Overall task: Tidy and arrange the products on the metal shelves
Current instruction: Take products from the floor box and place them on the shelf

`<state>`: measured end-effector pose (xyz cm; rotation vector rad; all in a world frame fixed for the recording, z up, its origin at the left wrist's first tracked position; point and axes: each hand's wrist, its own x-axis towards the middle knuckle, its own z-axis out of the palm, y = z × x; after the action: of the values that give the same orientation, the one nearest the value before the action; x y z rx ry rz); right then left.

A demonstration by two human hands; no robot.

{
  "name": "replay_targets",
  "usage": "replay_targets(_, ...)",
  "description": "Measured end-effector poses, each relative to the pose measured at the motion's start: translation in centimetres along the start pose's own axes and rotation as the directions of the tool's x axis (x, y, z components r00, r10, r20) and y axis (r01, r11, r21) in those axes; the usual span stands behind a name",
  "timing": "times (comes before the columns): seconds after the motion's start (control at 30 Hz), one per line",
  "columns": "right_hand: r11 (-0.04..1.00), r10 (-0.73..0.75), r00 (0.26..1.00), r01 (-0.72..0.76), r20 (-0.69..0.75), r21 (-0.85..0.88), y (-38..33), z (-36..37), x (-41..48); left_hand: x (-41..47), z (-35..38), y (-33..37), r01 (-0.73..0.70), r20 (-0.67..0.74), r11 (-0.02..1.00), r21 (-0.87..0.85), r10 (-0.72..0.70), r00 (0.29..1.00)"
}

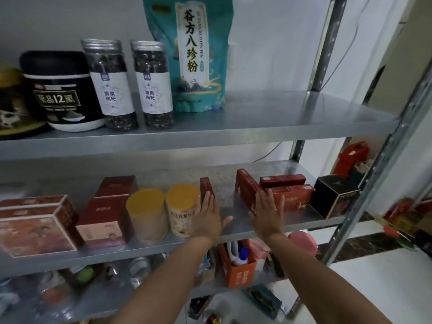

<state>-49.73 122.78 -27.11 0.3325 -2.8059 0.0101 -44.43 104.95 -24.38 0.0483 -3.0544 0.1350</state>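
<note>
Both arms are out over the middle shelf (233, 233) now. The left hand (207, 213) is flat, fingers straight and together, grip released. Its fingertips are up against the foot of a slim red box (206, 184) that stands on end just right of two yellow-lidded canisters (181, 204). The right hand (268, 212) is flat too and holds nothing, grip released. Its fingers are spread a little over the near end of a tilted red box (244, 187), which leans toward the stacked red boxes (288, 188) just beside it. The two hands are apart, a stretch of shelf between them. Further right a black box (334, 195) sits near the shelf's end. Left of the canisters stand more red cartons (107, 206). Up on the upper shelf (292, 122) there's a teal pouch (201, 54), two clear jars (109, 85) of dark dried stuff and a black-lidded tub (60, 90)
</note>
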Motion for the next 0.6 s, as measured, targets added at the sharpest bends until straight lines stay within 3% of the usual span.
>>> replay_targets(0.13,0.997,0.024,1.0,-0.024,-0.007,-0.066,0.2,0.0,1.1,-0.1,0.5,0.4,0.047,-0.036,0.997,0.054,-0.045,0.998)
replay_targets(0.4,0.961,0.187,0.963,-0.139,-0.194,0.239,0.1,0.7,2.0,0.0,0.9,0.4,0.051,-0.036,0.994,0.094,-0.048,0.998)
replay_targets(0.47,0.895,0.234,0.951,-0.13,-0.202,0.426,0.1,0.8,1.9,0.0,0.7,0.5,0.065,-0.024,0.993,0.095,-0.063,0.998)
replay_targets(0.6,0.659,0.412,0.88,-0.11,-0.235,0.744,0.6,0.2,1.4,-0.6,0.1,0.8,0.067,-0.04,0.994,0.091,-0.064,0.997)
